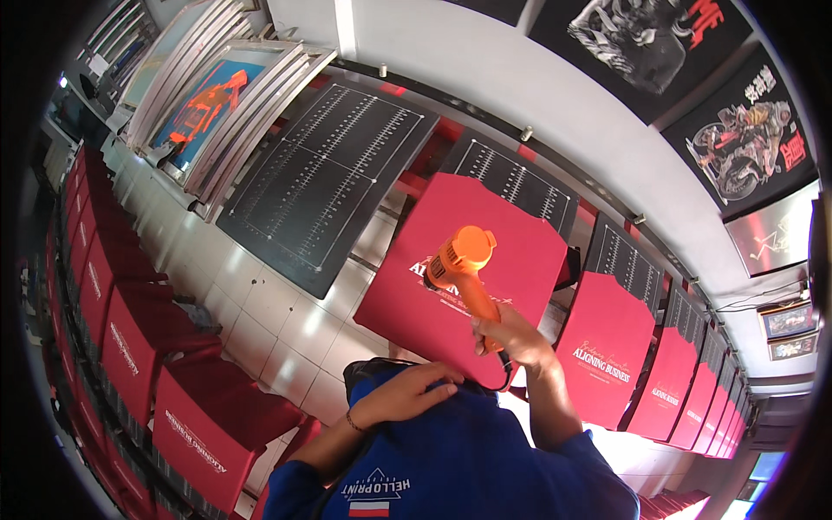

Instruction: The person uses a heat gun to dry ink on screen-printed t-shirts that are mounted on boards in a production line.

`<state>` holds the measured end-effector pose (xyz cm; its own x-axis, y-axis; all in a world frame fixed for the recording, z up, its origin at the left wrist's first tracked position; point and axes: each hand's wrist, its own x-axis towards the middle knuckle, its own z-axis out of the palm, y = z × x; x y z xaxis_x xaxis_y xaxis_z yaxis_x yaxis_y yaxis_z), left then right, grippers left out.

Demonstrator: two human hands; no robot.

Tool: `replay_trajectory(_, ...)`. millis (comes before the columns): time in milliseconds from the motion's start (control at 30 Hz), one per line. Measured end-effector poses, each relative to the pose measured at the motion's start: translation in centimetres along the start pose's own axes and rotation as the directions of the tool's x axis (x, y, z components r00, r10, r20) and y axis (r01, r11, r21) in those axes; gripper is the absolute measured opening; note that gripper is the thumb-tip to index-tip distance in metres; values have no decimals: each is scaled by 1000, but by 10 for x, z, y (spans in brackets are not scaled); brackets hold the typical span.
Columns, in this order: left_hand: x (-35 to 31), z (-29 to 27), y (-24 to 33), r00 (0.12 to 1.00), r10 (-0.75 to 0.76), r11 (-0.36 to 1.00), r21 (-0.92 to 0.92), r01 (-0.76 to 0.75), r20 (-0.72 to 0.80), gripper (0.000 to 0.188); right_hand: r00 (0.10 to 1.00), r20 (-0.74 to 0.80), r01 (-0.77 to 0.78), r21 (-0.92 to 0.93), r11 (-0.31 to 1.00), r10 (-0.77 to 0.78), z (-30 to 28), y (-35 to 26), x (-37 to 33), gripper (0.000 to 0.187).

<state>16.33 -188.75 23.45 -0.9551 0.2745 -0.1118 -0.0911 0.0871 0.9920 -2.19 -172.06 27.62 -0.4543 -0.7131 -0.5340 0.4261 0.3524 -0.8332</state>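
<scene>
An orange heat gun (472, 251) is gripped by its handle in my right hand (511, 336), its nozzle pointing down and left. Below the gun lies a red T-shirt (511, 221) on a board, its white chest print partly hidden by the gun. A dark cord leaves the bottom of the handle. My left hand (414, 392) rests against the front of my blue shirt (459, 451), fingers loosely stretched and holding nothing.
A bare black board (325, 173) with white ruler marks stands to the left. More red shirts (602, 342) on boards run off to the right, and another row (204, 433) stands at left. Framed screens (230, 113) lean at the far left. Dark printed shirts (745, 143) hang on the wall.
</scene>
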Motion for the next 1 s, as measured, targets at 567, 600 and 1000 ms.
replay_trajectory(567, -40, -125, -49, 805, -113, 987, 31, 160, -582, 28, 996, -87, -47, -138, 989, 36, 45, -25, 55, 23)
replay_trajectory(600, -38, -126, -61, 798, -150, 973, 54, 222, -584, 30, 994, -108, -44, -145, 988, 28, 49, -25, 55, 23)
replay_trajectory(1000, -25, -132, -159, 881, -336, 928, 43, 370, -333, 61, 994, -87, -68, -109, 992, 59, 48, -29, 56, 23)
